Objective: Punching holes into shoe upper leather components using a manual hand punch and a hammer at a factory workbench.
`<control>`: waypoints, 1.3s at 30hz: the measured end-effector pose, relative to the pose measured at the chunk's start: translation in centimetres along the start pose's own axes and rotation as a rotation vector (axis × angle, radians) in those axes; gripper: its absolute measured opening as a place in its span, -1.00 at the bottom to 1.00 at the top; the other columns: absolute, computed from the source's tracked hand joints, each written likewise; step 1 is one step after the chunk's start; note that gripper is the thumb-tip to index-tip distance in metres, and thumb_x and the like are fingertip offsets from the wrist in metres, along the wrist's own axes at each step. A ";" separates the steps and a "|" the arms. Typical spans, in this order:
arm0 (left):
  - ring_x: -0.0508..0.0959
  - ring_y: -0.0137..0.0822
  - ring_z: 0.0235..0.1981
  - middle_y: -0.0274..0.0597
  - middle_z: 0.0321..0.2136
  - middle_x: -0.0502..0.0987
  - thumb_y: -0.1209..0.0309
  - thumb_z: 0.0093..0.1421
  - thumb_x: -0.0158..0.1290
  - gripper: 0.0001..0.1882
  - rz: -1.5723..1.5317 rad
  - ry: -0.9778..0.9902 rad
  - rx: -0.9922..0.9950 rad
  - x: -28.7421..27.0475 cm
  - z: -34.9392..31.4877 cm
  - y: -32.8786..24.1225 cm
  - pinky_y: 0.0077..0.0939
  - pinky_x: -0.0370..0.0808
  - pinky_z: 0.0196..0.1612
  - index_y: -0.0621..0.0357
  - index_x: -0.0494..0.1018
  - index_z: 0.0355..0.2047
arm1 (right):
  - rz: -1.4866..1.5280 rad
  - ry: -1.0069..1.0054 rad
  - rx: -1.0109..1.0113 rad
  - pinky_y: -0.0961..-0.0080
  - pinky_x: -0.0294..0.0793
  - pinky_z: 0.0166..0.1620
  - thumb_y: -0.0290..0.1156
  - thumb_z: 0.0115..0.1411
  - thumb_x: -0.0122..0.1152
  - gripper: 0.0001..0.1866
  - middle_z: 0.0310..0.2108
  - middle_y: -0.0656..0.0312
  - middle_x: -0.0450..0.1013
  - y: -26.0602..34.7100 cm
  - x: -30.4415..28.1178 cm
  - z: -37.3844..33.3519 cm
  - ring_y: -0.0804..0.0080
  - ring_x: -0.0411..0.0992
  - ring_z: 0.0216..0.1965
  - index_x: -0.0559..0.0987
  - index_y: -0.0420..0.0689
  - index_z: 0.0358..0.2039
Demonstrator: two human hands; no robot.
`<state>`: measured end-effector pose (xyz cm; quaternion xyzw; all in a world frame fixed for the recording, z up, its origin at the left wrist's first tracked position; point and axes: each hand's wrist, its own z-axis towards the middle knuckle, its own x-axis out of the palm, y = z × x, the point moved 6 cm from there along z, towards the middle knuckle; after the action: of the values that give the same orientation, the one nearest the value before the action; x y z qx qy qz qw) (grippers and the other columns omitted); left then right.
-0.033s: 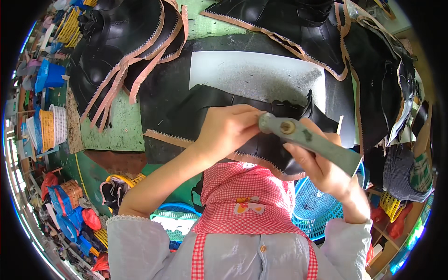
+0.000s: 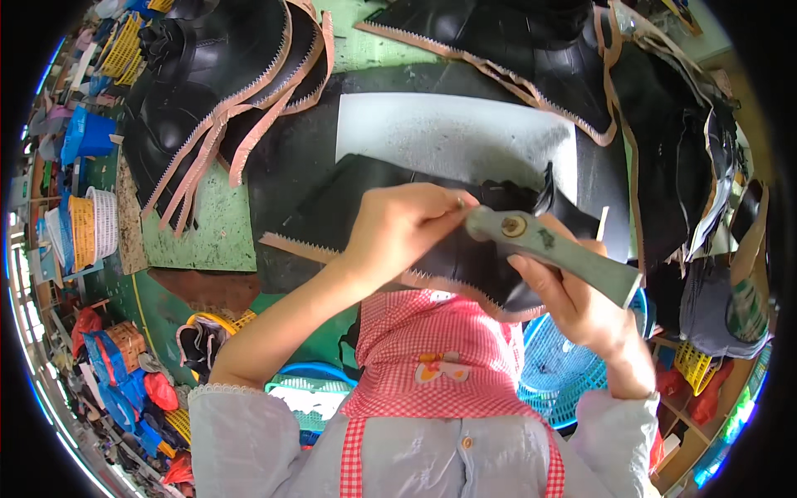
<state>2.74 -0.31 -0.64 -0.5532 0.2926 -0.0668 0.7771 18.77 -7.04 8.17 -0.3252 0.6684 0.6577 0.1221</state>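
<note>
1. Table (image 2: pixel 212 236): one; green top, worn and speckled.
2. Mat (image 2: pixel 278 178): one; dark, laid flat mid-table.
3. Sheet (image 2: pixel 398 129): one; white, grey-smudged, on the mat.
4. Black piece (image 2: pixel 353 183): one; tan zigzag-edged trim; over mat and sheet.
5. Left pile (image 2: pixel 207 50): black, tan-trimmed pieces, strips trailing.
6. Right pile (image 2: pixel 664 133): black, tan-edged pieces, overlapping.

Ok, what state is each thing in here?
White sheet: flat, darkly smudged
Black piece: lying partly over the white sheet
Hammer: held, head over the black piece
Right hand: closed around the hammer
Left hand: thumb and fingers pinched together, grip unclear
Upper-left black pieces: piled, tan edges overlapping
Apron: worn
</note>
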 end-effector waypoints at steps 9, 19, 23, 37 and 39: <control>0.62 -0.52 -0.25 -0.26 -0.33 0.64 0.50 0.31 0.09 -0.83 -0.417 0.164 -0.364 -0.3 0.8 2.4 -0.64 0.56 -0.15 0.33 0.58 -0.17 | -0.035 -0.005 0.021 0.42 0.33 -0.54 -0.48 0.30 0.18 -0.86 -0.64 0.05 0.32 -3.9 2.0 -0.8 0.22 0.39 -0.65 0.48 -0.29 -0.24; 0.64 -0.14 -0.38 -0.18 -0.37 0.64 0.44 0.14 0.21 -0.87 0.131 0.035 0.185 -0.5 -0.9 -1.1 -0.41 0.59 -0.32 0.15 0.60 -0.29 | -0.124 0.014 -0.034 0.39 0.49 -0.28 -0.40 0.26 0.24 -0.80 -0.36 -0.01 0.56 3.4 -0.5 0.0 0.19 0.54 -0.47 0.54 -0.30 -0.24; 0.64 -0.39 -0.36 -0.21 -0.36 0.64 0.40 0.36 0.01 -0.81 -0.304 0.107 -0.189 -0.5 1.1 1.5 -0.52 0.57 -0.25 0.28 0.50 -0.32 | -0.029 -0.006 0.079 0.41 0.41 -0.49 -0.46 0.26 0.23 -0.85 -0.62 0.03 0.36 -2.2 1.6 -0.4 0.09 0.42 -0.60 0.48 -0.26 -0.26; 0.56 -0.20 -0.66 -0.25 -0.56 0.57 0.22 0.11 0.27 -0.76 0.653 -0.116 0.387 -10.6 1.4 -4.6 -0.31 0.47 -0.61 0.03 0.45 -0.43 | -0.134 -0.280 0.028 0.53 0.34 -0.50 -0.37 0.19 0.33 -0.81 -0.64 0.22 0.34 -2.8 -3.0 1.4 0.60 0.25 -0.60 0.57 -0.22 -0.28; 0.39 -0.36 -0.69 -0.28 -0.65 0.44 0.25 0.15 0.28 -0.71 0.750 -0.353 0.009 -19.5 1.5 -5.5 -0.49 0.35 -0.57 0.12 0.42 -0.46 | -0.316 -0.424 -0.051 0.47 0.35 -0.51 -0.41 0.14 0.37 -0.78 -0.64 0.14 0.37 -3.1 -5.7 2.7 0.38 0.34 -0.65 0.48 -0.22 -0.40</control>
<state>-11.31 7.18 12.05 -0.4080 0.3355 0.3156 0.7882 24.29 -2.66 8.76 -0.2834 0.5521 0.7006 0.3521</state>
